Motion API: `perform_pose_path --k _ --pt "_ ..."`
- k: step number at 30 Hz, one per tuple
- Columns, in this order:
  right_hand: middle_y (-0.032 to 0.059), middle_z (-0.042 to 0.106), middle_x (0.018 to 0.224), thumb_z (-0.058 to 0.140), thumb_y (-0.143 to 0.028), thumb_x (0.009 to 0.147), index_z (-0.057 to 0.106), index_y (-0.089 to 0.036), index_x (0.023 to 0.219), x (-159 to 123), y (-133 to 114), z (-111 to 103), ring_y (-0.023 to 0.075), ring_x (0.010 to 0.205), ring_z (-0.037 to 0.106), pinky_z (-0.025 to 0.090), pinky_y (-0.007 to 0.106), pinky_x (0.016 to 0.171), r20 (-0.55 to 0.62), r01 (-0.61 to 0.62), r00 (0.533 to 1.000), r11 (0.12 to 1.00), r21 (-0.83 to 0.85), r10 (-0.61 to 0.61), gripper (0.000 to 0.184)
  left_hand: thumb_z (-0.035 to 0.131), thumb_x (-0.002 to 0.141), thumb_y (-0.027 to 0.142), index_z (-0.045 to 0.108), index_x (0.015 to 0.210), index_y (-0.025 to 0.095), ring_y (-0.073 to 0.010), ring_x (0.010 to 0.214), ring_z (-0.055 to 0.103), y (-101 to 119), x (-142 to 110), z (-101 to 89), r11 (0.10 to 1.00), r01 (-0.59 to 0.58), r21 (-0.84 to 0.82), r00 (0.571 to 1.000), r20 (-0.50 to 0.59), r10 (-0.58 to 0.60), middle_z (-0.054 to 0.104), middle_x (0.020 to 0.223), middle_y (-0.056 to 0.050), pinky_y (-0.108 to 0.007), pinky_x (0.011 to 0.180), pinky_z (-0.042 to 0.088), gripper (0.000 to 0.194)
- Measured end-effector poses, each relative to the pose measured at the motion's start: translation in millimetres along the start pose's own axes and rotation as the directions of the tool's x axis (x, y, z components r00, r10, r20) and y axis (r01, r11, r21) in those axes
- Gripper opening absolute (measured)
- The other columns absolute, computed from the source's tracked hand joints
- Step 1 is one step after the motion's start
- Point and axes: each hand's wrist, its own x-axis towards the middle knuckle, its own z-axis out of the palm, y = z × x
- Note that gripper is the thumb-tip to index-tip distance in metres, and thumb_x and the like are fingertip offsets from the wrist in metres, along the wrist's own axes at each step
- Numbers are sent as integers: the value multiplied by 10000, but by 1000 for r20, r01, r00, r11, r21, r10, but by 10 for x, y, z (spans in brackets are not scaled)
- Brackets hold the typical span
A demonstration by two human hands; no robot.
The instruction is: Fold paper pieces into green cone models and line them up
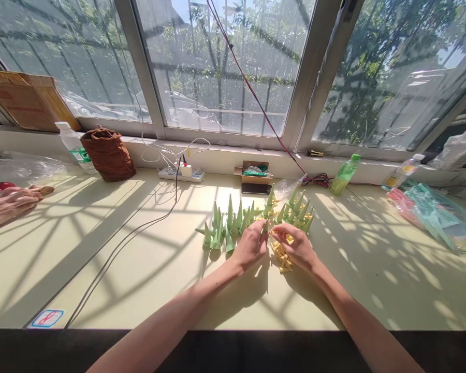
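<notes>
My left hand [252, 242] is closed round a small green cone [265, 227], of which only the upper part shows. Close beside it, my right hand [295, 247] pinches with thumb and fingertips; what lies between them is too small to make out. Several green cones [230, 215] stand to the left of and behind my left hand. More cones [295, 207] rise behind my right hand, with yellow bits around their bases. A heap of small yellow pieces [281, 256] lies under and beside my right hand.
A phone [256, 188] lies before a small open box [254, 171]. Cables run from a power strip [181, 175] across the table. A green bottle [345, 175] and plastic packets [435, 212] are right. Another person's hand [13, 204] rests far left, near a brown bag [107, 154].
</notes>
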Motion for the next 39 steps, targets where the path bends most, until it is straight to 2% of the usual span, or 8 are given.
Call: perform_pose_path --k 4,9,14,18,23,28,34,39 --pt "53 699 819 539 -353 917 673 -178 874 9 -11 3 180 700 634 487 284 653 -13 -18 1000 999 -44 18 224 434 859 75 516 912 155 -120 629 497 -15 -10 9 1000 -20 7 1000 8 20 551 787 -20 -229 553 399 126" --pt "35 668 696 482 -358 947 673 -182 780 14 5 6 165 611 593 458 274 599 0 -15 1000 995 -102 15 308 450 861 76 534 991 155 -122 655 521 -21 -14 24 999 -35 9 999 -1 35 589 853 -41 -238 584 430 174" --pt "57 724 863 552 -370 908 678 -188 944 -2 -7 6 188 730 660 508 290 679 -26 -65 998 996 -56 64 224 435 859 68 513 922 154 -122 650 515 9 -4 8 999 -24 27 1000 -10 25 558 815 -29 -229 576 413 132" --pt "62 716 882 599 -359 874 647 -183 1028 -14 -29 2 188 736 664 526 301 703 -15 -47 999 999 -15 47 238 418 867 75 494 909 158 -120 632 496 27 1 -12 1000 6 29 1000 -20 -5 530 782 -15 -224 559 393 120" --pt "64 708 833 524 -358 916 660 -188 939 -5 -16 5 186 690 643 507 293 642 11 -22 1000 999 -32 22 219 428 858 70 493 895 162 -117 624 489 8 -5 -5 1000 -3 16 1000 0 3 529 779 -10 -225 560 389 118" --pt "29 677 711 462 -376 954 671 -186 835 5 -11 9 163 618 607 470 270 598 20 -31 999 996 -88 33 306 438 850 64 500 895 160 -115 621 486 8 -6 0 1000 -17 1 1000 3 17 540 794 -16 -229 564 390 123" --pt "46 706 830 562 -366 903 644 -187 1044 1 -6 10 186 733 654 508 287 666 -17 -78 997 996 -43 77 242 416 857 58 492 895 157 -120 628 487 32 1 -22 1000 9 6 1000 -22 -9 531 779 -15 -223 558 387 130" --pt "76 703 880 540 -356 912 656 -171 976 -6 25 20 186 715 646 508 283 631 12 -4 1000 1000 -23 4 228 437 843 61 483 866 166 -118 617 475 19 -3 -12 1000 16 26 1000 -13 -16 510 750 -1 -222 551 369 117"
